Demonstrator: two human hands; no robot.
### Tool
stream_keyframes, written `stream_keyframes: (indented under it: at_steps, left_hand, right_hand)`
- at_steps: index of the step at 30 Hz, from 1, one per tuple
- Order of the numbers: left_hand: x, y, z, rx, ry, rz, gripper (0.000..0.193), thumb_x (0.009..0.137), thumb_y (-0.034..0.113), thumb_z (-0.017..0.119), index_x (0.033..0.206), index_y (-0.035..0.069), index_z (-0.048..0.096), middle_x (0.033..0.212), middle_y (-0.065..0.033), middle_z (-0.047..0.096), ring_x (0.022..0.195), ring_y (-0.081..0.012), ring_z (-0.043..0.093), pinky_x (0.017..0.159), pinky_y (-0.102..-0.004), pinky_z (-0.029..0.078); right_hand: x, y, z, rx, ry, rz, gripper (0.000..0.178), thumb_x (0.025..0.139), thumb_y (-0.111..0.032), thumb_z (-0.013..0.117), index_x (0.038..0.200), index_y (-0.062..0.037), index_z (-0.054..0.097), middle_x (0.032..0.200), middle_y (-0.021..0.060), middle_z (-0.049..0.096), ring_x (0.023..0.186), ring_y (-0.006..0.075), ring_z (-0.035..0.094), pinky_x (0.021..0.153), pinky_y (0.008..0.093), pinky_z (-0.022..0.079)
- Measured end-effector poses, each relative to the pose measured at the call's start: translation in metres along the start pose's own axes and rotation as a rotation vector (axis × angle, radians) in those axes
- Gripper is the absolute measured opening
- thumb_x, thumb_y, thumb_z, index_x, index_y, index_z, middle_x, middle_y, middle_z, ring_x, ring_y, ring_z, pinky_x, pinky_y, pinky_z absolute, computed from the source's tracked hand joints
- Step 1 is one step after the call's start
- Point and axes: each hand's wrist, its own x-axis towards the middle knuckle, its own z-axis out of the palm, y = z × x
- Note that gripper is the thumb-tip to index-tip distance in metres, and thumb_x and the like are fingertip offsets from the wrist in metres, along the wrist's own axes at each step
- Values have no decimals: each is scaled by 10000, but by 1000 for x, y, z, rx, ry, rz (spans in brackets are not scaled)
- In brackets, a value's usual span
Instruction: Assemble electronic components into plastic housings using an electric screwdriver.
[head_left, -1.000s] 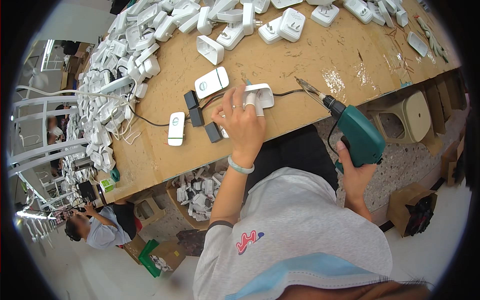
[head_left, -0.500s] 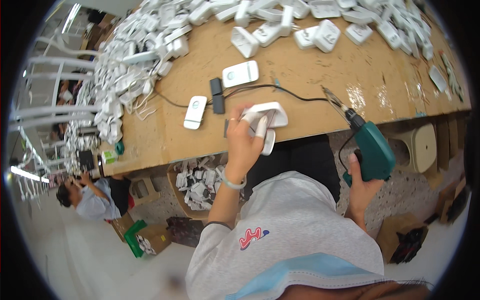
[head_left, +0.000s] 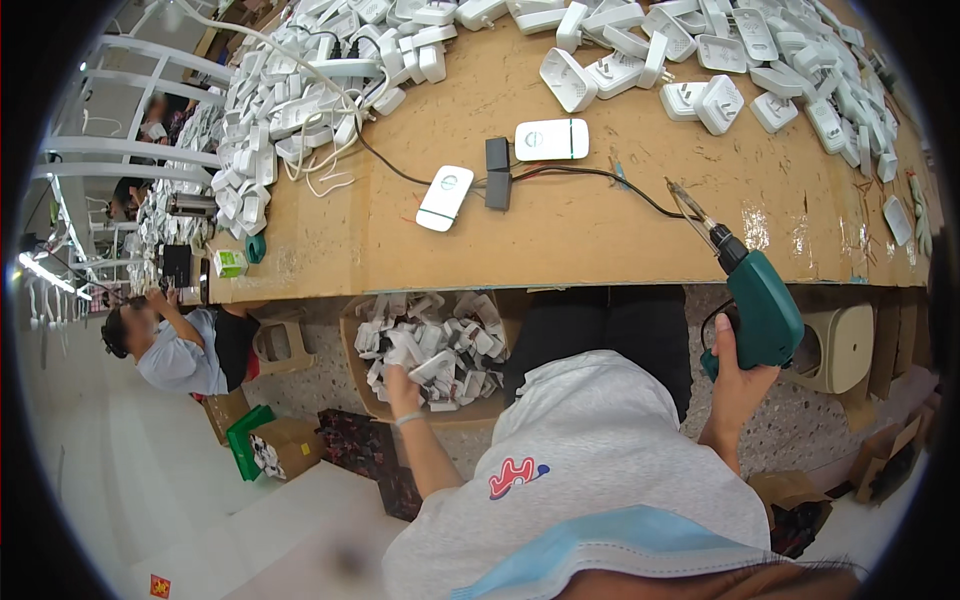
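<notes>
My right hand (head_left: 737, 383) is wrapped round the grip of a green soldering gun (head_left: 765, 310). Its thin metal tip (head_left: 705, 217) points up and left over the table. Down at the left, my left hand (head_left: 403, 388) reaches into a cardboard box (head_left: 372, 404) of white plastic casing pieces (head_left: 455, 345) below the table edge. White-covered fingertips blend into the pieces, so its grip is unclear. On the table, two white plug-adapter-like units (head_left: 551, 140) lie beside two small black blocks (head_left: 497, 172). Wires run from the blocks to a dark cable (head_left: 620, 185).
Piles of white plastic housings (head_left: 620, 70) cover the far side and left of the table (head_left: 590, 240). White cables (head_left: 325, 150) hang over the left pile. A stool (head_left: 835, 350) stands at right; a seated person (head_left: 175, 345) works at far left.
My left hand has moved from the table edge, where it held a white casing, down into the box. The view has shifted; my right hand still holds the soldering gun.
</notes>
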Motion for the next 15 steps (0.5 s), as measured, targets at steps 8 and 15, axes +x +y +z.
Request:
stream_keyframes:
  at_steps: [8,15]
  left_hand:
    - [57,-97,-8,405,763,177,235,913,117,632,1049,-75,643,1046,-219,690,949,-356,677,817,-442,537]
    - [-115,153,298,358,69,1407,317,972,133,633,1248,-23,629,1184,-136,655,1061,-255,618,934,-370,489]
  right_hand:
    - [-2,4,-9,-93,-43,-17,217,876,-47,784,1048,6,661,856,12,650,686,62,562,594,220,459]
    - [10,-4,-6,20,46,-15,188,880,-29,768,1030,1,659,838,11,650,669,65,559,584,217,438]
